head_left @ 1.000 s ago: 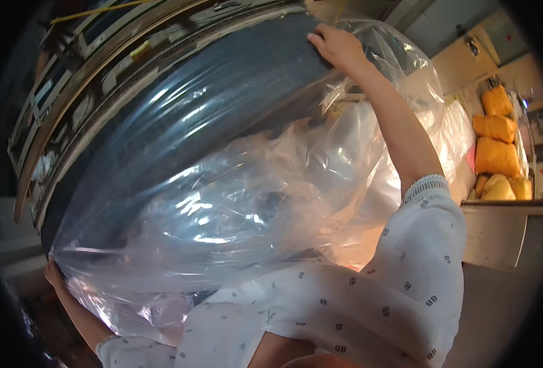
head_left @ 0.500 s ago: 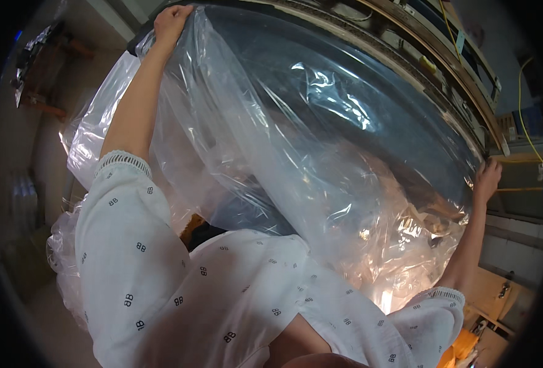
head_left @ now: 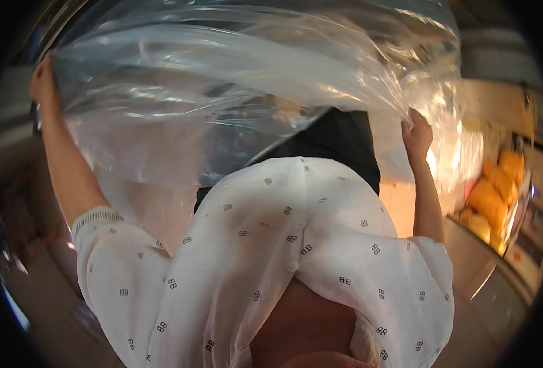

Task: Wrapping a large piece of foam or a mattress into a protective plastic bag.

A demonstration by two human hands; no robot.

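Observation:
A wide, clear plastic sheet (head_left: 247,58) spreads in glossy folds between my two hands and hangs down in front of my body. My left hand (head_left: 42,78) is closed on the sheet's edge at the far left, close to a dark curved rim. On the right, my right hand (head_left: 416,134) pinches a gathered fold of the same plastic, nearer my body. More crumpled plastic bunches beyond that hand. Dark cloth covers my legs below the sheet's lower edge.
At the right, yellow-orange bundles (head_left: 497,190) are piled by a grey-topped surface (head_left: 477,254). A pale wooden panel (head_left: 498,110) stands behind them. Dark, blurred objects lie at the lower left.
My view and body have turned to the right. The dark-rimmed frame has slipped mostly out at the upper left. My right hand has come off that frame and closer, holding gathered plastic.

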